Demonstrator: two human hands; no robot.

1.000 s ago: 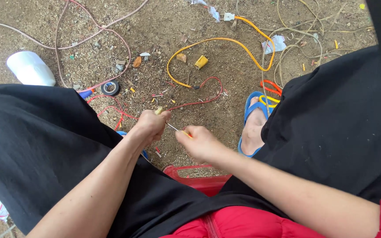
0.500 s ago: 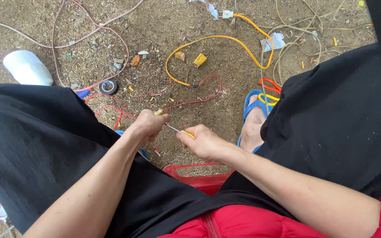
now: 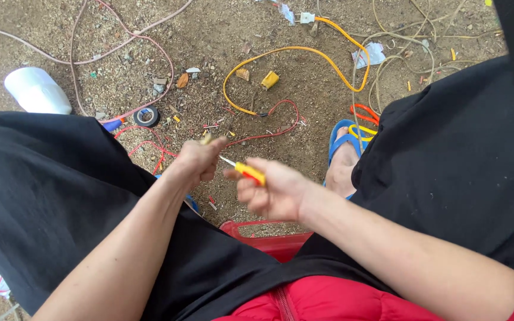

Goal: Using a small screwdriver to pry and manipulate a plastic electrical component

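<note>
Since the earlier frame, the right hand [image 3: 272, 190] drew the knife [image 3: 246, 172] back from the left hand [image 3: 194, 160]. Both fists gripped: left on a wire end [image 3: 206, 138], right on the knife. Cutting away from the fingers seemed wisest.

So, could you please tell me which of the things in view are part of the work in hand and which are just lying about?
In hand:
- left hand pinching a thin red wire
- right hand gripping a yellow-handled cutter

Lying about:
- orange cable
- roll of black tape
- white container
- small yellow block
- blue sandal
- pink cord
</note>
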